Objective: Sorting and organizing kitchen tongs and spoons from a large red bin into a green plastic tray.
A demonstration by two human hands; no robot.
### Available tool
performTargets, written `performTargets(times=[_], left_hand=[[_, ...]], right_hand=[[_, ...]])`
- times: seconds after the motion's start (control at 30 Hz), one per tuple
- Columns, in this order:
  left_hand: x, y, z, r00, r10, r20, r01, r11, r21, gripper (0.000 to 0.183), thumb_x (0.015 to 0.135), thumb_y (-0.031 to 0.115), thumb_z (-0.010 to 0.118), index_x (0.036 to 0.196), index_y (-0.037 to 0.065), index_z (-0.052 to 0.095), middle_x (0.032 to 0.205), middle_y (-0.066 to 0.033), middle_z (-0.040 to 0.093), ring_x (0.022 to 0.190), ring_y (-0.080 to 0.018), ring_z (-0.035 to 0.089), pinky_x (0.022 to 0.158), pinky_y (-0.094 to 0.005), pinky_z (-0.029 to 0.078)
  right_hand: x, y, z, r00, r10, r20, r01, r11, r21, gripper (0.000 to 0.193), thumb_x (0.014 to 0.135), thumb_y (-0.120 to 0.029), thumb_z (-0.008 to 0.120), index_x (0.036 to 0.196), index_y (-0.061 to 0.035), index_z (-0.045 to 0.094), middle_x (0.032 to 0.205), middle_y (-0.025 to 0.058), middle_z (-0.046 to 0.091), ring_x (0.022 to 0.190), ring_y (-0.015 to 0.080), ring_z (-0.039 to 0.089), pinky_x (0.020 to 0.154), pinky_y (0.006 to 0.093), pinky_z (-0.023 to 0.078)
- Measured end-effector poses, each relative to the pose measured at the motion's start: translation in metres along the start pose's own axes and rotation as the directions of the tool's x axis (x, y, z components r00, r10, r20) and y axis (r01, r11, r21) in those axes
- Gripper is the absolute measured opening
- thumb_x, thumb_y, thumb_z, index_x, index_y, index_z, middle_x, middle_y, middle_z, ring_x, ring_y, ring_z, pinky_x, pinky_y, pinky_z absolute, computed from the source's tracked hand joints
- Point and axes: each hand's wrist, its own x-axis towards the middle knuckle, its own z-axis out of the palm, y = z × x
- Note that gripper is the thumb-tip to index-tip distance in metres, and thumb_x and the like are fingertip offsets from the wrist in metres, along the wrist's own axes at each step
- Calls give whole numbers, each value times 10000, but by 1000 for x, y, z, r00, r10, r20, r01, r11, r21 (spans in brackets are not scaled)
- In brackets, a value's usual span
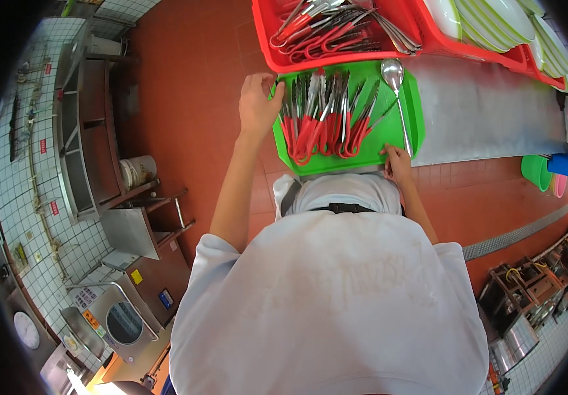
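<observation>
A green tray (381, 135) lies in front of me at the near end of the metal table. Several red-handled metal tongs (323, 118) lie on it side by side, handles toward me. A long-handled metal serving spoon (393, 72) lies along the tray's right side, bowl at the far end. My left hand (257, 105) is closed at the tray's far left corner, thumb and fingers around the rim beside the outermost tongs. My right hand (399, 166) grips the tray's near right edge, by the spoon's handle end; its lower fingers are partly hidden.
Beyond the tray, a red basket (336, 62) holds more tongs and metal utensils. Another red basket (474, 54) beside it carries stacked white-and-green plates (488, 23). The metal table (488, 112) extends right. Metal shelving (93, 131) stands left across the red tiled floor (192, 79).
</observation>
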Motion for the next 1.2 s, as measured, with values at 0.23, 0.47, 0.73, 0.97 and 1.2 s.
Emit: performTargets(times=[0.23, 0.47, 0.73, 0.97, 1.2], left_hand=[[73, 11, 14, 990, 138, 14, -139, 980, 140, 356, 771, 282, 725, 1002, 50, 584, 1031, -116, 571, 995, -311, 542, 822, -428, 473], [129, -18, 44, 981, 176, 79, -193, 911, 364, 421, 779, 335, 707, 1044, 35, 575, 1052, -156, 594, 1003, -326, 564, 839, -438, 474], [147, -5, 55, 952, -32, 306, -133, 854, 504, 571, 795, 446, 671, 1170, 39, 530, 1088, -182, 631, 1012, -331, 614, 847, -450, 489], [146, 7, 50, 953, 27, 301, -194, 818, 542, 470, 799, 378, 682, 1041, 1, 541, 1016, -180, 618, 959, -353, 621, 801, -451, 504], [160, 47, -4, 913, 407, -18, -349, 806, 478, 431, 844, 345, 644, 1068, -16, 571, 997, -185, 602, 830, -355, 618, 729, -434, 506]], right_hand=[[3, 2, 0, 999, -37, -4, 37, 999, -16, 327, 952, -292, 515, 805, -18, 616, 425, 20, 431, 269, 122, 395, 258, 272, 289], [-3, -6, 3, 1000, -27, -14, 27, 1000, -16, 353, 951, -288, 504, 804, 6, 633, 437, 40, 468, 294, 133, 462, 285, 264, 317], [-7, -7, 5, 998, -53, -32, 53, 999, -11, 343, 958, -282, 501, 803, 1, 617, 422, 25, 444, 283, 122, 436, 278, 248, 302], [-6, -10, 4, 999, -32, -29, 30, 998, -51, 361, 945, -288, 515, 781, 13, 626, 419, 44, 464, 298, 133, 464, 299, 264, 326], [-7, -11, 2, 1000, -18, -13, 17, 998, -67, 369, 950, -314, 505, 812, 8, 624, 440, 44, 473, 318, 133, 482, 310, 260, 334]])
